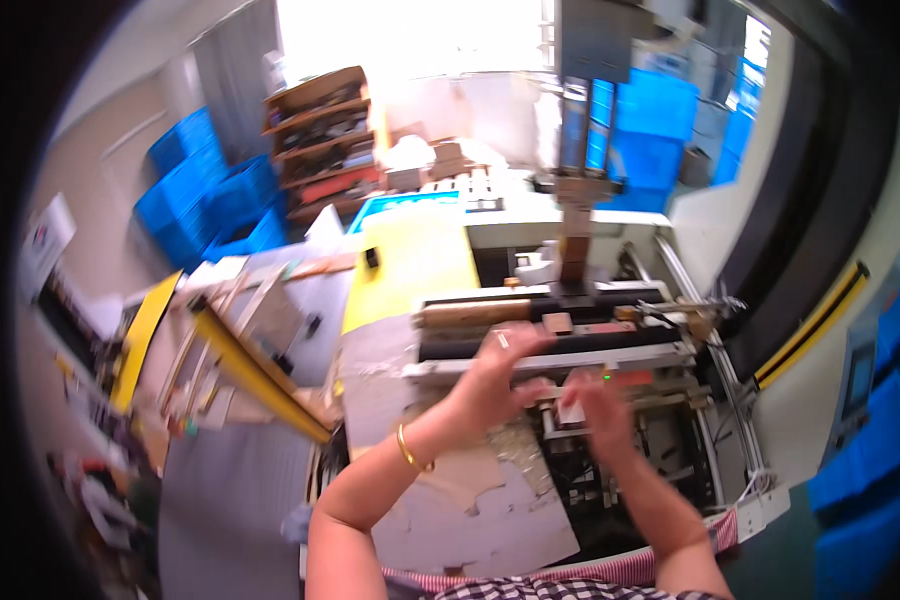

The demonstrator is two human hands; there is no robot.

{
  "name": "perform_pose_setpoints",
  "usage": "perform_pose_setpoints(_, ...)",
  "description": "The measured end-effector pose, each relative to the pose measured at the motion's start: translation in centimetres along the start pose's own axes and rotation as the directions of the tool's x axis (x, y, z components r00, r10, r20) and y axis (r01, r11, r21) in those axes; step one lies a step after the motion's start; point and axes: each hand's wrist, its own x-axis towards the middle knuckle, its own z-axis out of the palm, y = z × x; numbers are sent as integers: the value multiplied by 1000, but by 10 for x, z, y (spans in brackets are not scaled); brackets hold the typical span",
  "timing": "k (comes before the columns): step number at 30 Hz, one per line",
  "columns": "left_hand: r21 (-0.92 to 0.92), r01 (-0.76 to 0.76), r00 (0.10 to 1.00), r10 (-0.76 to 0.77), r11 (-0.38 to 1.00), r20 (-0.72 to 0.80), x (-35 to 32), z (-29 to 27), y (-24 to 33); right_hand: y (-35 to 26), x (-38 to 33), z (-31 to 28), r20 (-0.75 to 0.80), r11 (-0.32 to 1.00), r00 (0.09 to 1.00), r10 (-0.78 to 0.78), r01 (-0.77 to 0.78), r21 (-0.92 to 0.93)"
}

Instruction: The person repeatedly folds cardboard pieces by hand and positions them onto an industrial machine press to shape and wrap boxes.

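Note:
My left hand (495,385), with a ring on one finger and a gold bangle on the wrist, reaches over the machine's front bar (550,362). Its fingers are spread and blurred, and nothing shows in them. A small pale block (558,323) sits on the machine just beyond its fingertips. To the right, my right hand (602,415) is bent, its fingers closed at a small white piece (572,410). Motion smears the grip, and the piece's kind does not show. Dark rollers (600,342) lie across the machine, below an upright metal press head (575,240).
A grey work board (460,535) with torn brown paper scraps lies before me, and a yellow sheet (415,265) behind it. A yellow-edged bar (260,375) slants at left. Open machine rails (705,400) run along the right. Blue bins (205,190) and a shelf (325,135) stand farther back.

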Motion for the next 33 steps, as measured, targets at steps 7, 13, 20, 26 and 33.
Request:
perform_pose_setpoints(7,-60,632,646,-567,773,-511,-279,-155,86,-18,-188,137,594,830,580,558,-385,-404)
perform_pose_setpoints(13,-181,960,-243,-317,-212,-917,-749,-273,216,10,-208,265,832,855,229,505,-267,-445)
perform_pose_setpoints(20,-390,461,-621,23,-797,-783,-880,-262,405,36,-219,381,911,918,115,395,-63,-390)
perform_pose_setpoints(26,-258,519,-641,-172,-815,-748,-920,-265,465,37,-234,428,949,952,-89,303,69,-298)
perform_pose_setpoints(33,-563,812,-323,-687,152,-651,-762,-307,291,21,-225,390,966,949,8,258,185,-255)
